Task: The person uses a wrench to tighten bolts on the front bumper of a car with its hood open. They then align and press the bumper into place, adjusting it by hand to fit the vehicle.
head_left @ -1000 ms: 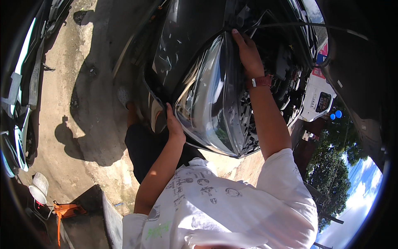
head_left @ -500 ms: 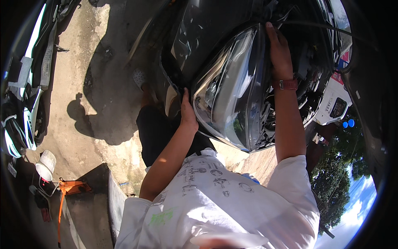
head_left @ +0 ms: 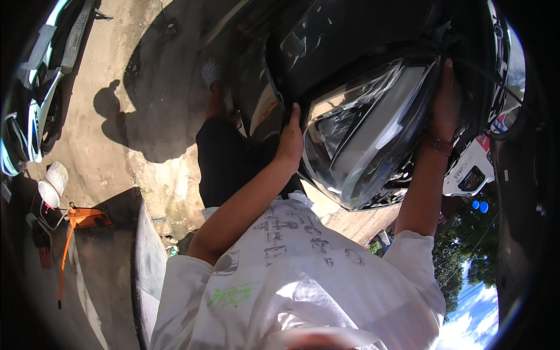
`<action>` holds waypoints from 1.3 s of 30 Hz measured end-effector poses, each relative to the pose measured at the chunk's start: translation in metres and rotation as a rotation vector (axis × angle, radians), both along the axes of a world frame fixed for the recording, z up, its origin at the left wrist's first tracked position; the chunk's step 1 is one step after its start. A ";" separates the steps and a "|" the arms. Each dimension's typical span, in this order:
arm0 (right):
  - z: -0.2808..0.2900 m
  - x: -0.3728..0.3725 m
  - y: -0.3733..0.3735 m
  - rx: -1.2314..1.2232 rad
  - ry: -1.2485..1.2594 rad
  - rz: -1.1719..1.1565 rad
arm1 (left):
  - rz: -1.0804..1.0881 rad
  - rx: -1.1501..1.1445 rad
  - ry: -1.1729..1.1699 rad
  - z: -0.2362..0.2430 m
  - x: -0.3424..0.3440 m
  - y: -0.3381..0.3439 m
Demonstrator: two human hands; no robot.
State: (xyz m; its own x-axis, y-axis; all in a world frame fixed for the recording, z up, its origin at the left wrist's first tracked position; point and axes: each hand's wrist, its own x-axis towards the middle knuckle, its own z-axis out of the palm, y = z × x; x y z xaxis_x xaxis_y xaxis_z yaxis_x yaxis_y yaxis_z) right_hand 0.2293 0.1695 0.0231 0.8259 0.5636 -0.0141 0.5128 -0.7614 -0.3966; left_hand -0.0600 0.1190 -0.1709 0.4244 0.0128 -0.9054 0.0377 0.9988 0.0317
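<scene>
A large car headlight point(head_left: 364, 131) with a clear lens lies between my two hands, against the dark body panel point(head_left: 344, 49) of a car. My left hand point(head_left: 291, 139) presses along its left edge, thumb up; the other fingers are mostly hidden behind the lamp. On the far right edge is my right hand point(head_left: 446, 111), slightly blurred and in shadow, its fingers reaching over the back of the housing. A strap circles the right wrist.
An orange floor jack point(head_left: 88, 217) with a long handle stands at lower left, near a white bucket point(head_left: 53, 182). A motorcycle point(head_left: 41, 105) is along the left side. A white vehicle point(head_left: 469, 166) shows beyond my right arm.
The view has swung, so the scene's parts sit differently. The headlight has tilted slightly within my hands' hold, and my right hand has slid a little lower along its edge.
</scene>
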 end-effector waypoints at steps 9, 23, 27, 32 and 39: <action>0.010 -0.031 0.014 0.142 0.222 -0.188 | 0.152 -0.030 -0.050 0.001 -0.007 -0.002; 0.011 -0.023 0.012 0.118 0.148 -0.094 | 0.182 -0.083 -0.208 0.031 -0.003 0.030; 0.016 -0.020 0.010 0.165 0.220 -0.100 | 0.131 -0.056 -0.152 0.043 0.000 0.038; 0.020 -0.016 0.006 0.186 0.201 -0.097 | 0.107 -0.008 -0.219 0.040 0.008 0.042; -0.012 -0.011 0.013 0.112 0.255 -0.102 | 0.201 -0.007 -0.199 0.027 0.009 0.033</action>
State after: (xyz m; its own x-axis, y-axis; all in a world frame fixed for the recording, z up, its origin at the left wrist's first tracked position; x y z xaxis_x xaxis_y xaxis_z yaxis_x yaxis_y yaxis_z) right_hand 0.2179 0.1830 0.0116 0.8559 0.4880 -0.1710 0.3089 -0.7478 -0.5877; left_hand -0.0509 0.1523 -0.1441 0.5832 0.1085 -0.8051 -0.1674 0.9858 0.0116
